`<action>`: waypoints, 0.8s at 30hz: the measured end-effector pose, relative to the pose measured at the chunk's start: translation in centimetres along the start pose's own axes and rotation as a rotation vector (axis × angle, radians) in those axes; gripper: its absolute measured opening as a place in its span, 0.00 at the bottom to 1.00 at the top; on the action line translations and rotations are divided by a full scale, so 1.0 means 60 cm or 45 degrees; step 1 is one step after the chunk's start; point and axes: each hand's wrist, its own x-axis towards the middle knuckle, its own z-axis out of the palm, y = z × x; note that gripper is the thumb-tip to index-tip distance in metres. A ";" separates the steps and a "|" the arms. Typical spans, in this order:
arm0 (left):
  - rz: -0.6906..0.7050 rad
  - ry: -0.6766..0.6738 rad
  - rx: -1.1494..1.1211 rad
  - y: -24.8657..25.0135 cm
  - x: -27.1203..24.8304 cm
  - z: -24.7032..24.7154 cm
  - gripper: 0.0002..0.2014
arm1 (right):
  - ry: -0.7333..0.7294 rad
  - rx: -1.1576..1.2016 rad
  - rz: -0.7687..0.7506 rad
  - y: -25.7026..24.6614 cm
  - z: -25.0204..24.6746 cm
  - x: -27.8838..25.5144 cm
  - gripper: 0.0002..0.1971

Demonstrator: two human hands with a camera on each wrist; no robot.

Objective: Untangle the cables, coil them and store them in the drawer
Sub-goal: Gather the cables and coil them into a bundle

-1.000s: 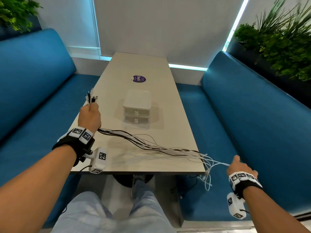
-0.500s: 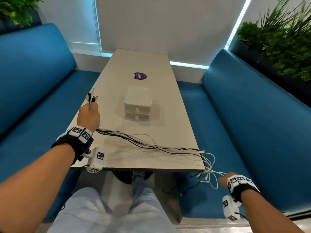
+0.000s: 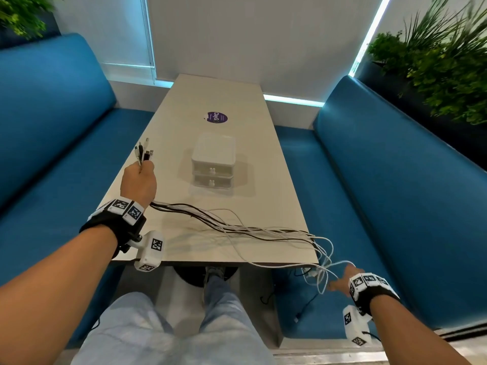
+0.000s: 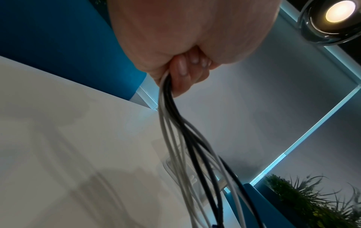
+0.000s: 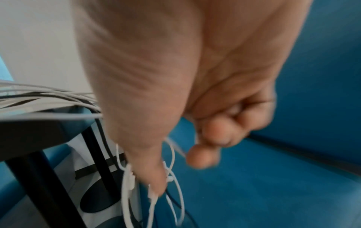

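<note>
A bundle of white and black cables (image 3: 237, 227) lies across the front of the table (image 3: 263, 201) and spills over its right front corner. My left hand (image 3: 138, 180) grips one end of the bundle in a fist, and several plugs (image 3: 143, 151) stick up out of it. In the left wrist view the cables (image 4: 175, 123) leave that curled left hand (image 4: 187, 69). My right hand (image 3: 340, 281) is below the table corner among the hanging white ends. Its blurred, curled fingers (image 5: 210, 138) pinch a thin white cable (image 5: 126, 177). A small white two-drawer box (image 3: 213, 160) stands mid-table with both drawers closed.
Blue benches run along the left (image 3: 52, 127) and right (image 3: 395, 180) of the table. A purple sticker (image 3: 217, 117) lies beyond the drawer box. Plants (image 3: 434, 61) stand behind the right bench. My legs (image 3: 158, 333) and the dark table base (image 3: 189, 277) are below the front edge.
My right hand has dropped lower and nearer, below the table's right front corner, and the white ends hang looser. My left hand has kept its grip and place.
</note>
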 end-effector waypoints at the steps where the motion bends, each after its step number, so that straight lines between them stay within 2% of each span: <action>1: -0.004 -0.006 0.010 -0.001 0.000 0.000 0.13 | 0.042 -0.022 -0.033 -0.001 -0.002 0.008 0.42; 3: -0.011 0.003 0.009 0.000 -0.001 -0.001 0.13 | 0.024 -0.079 -0.079 -0.003 -0.007 0.014 0.42; 5: -0.007 0.000 0.015 0.006 -0.008 -0.003 0.13 | -0.061 -0.076 -0.202 -0.012 -0.009 0.015 0.51; 7: 0.019 -0.034 0.046 0.014 -0.017 0.002 0.12 | -0.094 0.073 -0.364 -0.028 -0.018 0.003 0.53; 10: 0.067 -0.096 0.109 0.026 -0.033 0.016 0.13 | -0.013 0.225 -0.477 -0.068 -0.043 -0.024 0.50; 12: 0.083 -0.129 0.097 0.035 -0.040 0.027 0.13 | 0.061 0.085 -0.471 -0.097 -0.065 -0.042 0.44; 14: 0.098 -0.157 0.074 0.046 -0.046 0.036 0.13 | 0.146 -0.054 -0.447 -0.124 -0.085 -0.059 0.44; 18: 0.140 -0.201 0.042 0.065 -0.059 0.048 0.15 | 0.296 -0.050 -0.569 -0.166 -0.110 -0.081 0.38; 21: 0.170 -0.241 0.045 0.071 -0.074 0.058 0.16 | 0.265 -0.068 -0.767 -0.212 -0.113 -0.101 0.46; 24: 0.184 -0.270 0.033 0.072 -0.085 0.065 0.16 | 0.269 -0.103 -0.973 -0.272 -0.113 -0.136 0.47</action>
